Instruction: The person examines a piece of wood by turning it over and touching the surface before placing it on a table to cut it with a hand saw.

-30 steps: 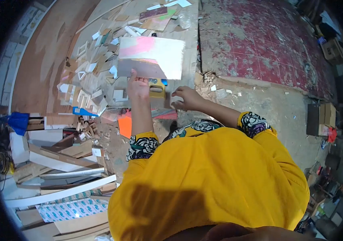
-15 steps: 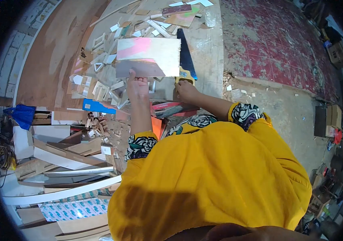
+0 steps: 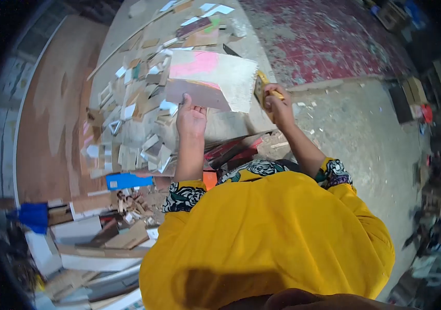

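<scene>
My left hand (image 3: 191, 121) grips the lower edge of a flat board (image 3: 238, 77), thumb on its front face and fingers behind. The board is pale, with a pink patch and a grey-brown lower corner; its right edge looks rough. My right hand (image 3: 280, 107) is wrapped round the yellow handle of a handsaw (image 3: 260, 85), just right of the board. Most of the dark blade is hidden behind the board, and only its tip shows above the top edge.
A worktable (image 3: 220, 126) carries many wood offcuts and small frames, among them a white triangle (image 3: 114, 127). A blue piece (image 3: 129, 181) lies at its near left edge. Long boards and strips (image 3: 96, 263) are piled at the lower left. A red-painted floor area (image 3: 329, 41) spreads at right.
My right hand has moved right and up with the handsaw, whose blade has passed behind the board. The board has shifted right and tilted. The camera view has turned as well.
</scene>
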A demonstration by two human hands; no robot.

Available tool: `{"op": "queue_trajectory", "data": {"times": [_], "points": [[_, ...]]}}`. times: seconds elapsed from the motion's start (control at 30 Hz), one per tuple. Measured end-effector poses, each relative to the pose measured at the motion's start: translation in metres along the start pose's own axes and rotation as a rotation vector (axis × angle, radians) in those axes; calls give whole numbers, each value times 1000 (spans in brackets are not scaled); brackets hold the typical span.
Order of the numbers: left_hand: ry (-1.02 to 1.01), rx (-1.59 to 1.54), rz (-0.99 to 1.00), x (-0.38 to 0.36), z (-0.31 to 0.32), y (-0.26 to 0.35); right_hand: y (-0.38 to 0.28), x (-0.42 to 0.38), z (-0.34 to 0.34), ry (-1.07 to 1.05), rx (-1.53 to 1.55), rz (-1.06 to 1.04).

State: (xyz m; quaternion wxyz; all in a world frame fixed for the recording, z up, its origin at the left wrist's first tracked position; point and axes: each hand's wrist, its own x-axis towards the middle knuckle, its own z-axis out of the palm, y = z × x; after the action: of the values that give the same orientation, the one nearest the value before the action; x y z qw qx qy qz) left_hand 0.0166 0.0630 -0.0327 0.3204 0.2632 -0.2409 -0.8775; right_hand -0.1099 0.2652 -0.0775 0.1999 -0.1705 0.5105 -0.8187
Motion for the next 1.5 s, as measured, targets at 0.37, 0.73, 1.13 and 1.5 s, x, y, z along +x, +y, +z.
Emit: {"op": "queue_trajectory", "data": {"times": [0.37,0.73,1.13,1.5], "points": [[-84,90,-559,-9,5,-148,5,-93,-105,556,-467,-29],[119,181,-531,11,-27,-194,3,-161,-130,564,-914,-302],[438,293,-367,78,-34,-182,-87,-211,-65,207,-789,-137],[413,373,-318,82,-42,-186,-87,-241,-74,51,-841,6]]}}
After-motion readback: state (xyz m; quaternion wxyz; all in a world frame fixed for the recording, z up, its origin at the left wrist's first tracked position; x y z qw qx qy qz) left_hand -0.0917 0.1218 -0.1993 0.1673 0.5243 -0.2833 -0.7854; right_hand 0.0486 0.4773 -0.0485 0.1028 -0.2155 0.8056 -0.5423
